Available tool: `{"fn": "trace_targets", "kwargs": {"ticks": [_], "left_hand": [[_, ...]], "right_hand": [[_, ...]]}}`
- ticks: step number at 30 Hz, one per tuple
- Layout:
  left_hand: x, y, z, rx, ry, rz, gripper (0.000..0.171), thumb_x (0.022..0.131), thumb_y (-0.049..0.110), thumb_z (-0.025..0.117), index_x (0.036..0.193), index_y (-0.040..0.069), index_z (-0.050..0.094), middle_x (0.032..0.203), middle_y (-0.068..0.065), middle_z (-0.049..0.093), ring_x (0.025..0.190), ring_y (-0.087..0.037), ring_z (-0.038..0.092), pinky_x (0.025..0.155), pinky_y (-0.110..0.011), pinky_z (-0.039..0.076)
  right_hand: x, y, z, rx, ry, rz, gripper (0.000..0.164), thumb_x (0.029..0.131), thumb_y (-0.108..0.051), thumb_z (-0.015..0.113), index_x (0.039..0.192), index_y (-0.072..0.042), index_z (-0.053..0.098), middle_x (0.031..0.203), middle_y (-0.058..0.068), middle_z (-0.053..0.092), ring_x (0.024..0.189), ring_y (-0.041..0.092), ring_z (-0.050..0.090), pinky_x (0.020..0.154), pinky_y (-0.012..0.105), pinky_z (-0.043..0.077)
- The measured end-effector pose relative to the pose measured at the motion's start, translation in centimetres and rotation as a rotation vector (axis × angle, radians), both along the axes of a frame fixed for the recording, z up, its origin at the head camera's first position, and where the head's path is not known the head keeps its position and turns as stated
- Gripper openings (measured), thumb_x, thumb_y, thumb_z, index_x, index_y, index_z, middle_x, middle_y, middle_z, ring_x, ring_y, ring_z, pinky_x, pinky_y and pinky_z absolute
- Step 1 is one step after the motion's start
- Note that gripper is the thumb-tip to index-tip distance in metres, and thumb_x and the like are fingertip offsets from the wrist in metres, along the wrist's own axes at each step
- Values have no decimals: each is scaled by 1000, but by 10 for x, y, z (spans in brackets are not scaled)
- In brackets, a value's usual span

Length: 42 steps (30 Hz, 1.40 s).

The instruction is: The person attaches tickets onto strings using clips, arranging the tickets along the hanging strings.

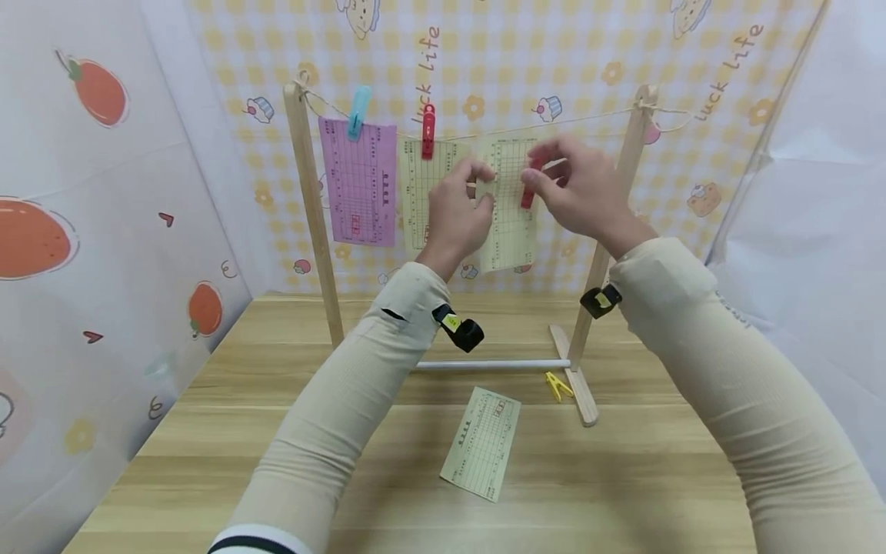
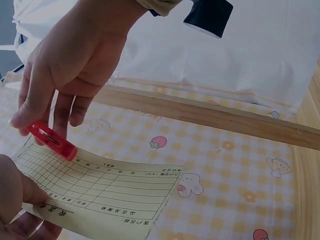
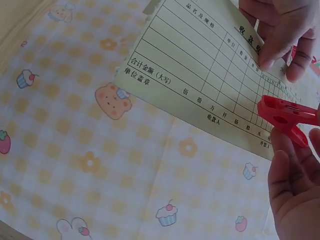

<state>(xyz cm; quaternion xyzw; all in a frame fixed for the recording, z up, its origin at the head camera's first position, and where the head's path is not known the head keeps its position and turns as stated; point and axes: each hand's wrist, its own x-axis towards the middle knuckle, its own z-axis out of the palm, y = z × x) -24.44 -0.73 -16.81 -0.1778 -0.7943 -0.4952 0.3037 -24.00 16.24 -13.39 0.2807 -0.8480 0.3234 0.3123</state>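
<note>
My left hand (image 1: 458, 209) pinches the left edge of a pale yellow receipt slip (image 1: 508, 238), which is upright at the string (image 1: 588, 119). In my right hand (image 1: 584, 188) is a red clothespin (image 1: 531, 188), pinched between thumb and fingers near the slip's right edge. The right wrist view shows the clothespin (image 3: 282, 115) with its tip over the slip's printed grid. To the left, a pink slip (image 1: 360, 185) hangs under a blue clothespin (image 1: 358, 114), and another yellow slip (image 1: 415, 185) under a second red clothespin (image 1: 428, 132), partly hidden by my left hand.
Two wooden posts (image 1: 311, 192) carry the string, joined low down by a white rod (image 1: 498, 365). On the wooden table (image 1: 277, 431) lie another pale slip (image 1: 482, 445) and a yellow clothespin (image 1: 557, 386) beside the right foot (image 1: 581, 396). A checked backdrop (image 1: 477, 46) stands behind.
</note>
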Motion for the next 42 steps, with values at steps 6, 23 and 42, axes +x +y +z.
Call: {"fn": "trace_targets", "kwargs": {"ticks": [6, 23, 42], "left_hand": [[-1, 0, 1, 6, -10, 4, 22, 86, -2, 63, 106, 8, 62, 108, -1, 65, 92, -15, 58, 81, -24, 43], [-1, 0, 3, 40, -82, -11, 21, 88, 1, 63, 107, 9, 60, 111, 0, 63, 91, -12, 58, 74, -23, 46], [-1, -1, 0, 82, -108, -30, 25, 87, 0, 65, 109, 11, 61, 110, 3, 62, 93, -12, 58, 80, -25, 46]], "right_hand": [[-2, -2, 10, -48, -48, -11, 34, 91, -14, 68, 120, 3, 61, 108, 17, 66, 93, 22, 66, 79, 18, 50], [1, -5, 35, -216, -211, 60, 32, 90, -9, 68, 120, 1, 59, 102, 1, 62, 90, 11, 62, 84, 21, 49], [-3, -14, 56, -403, -236, 179, 20, 86, 4, 68, 105, -4, 64, 95, 3, 65, 86, 15, 62, 82, 23, 49]]}}
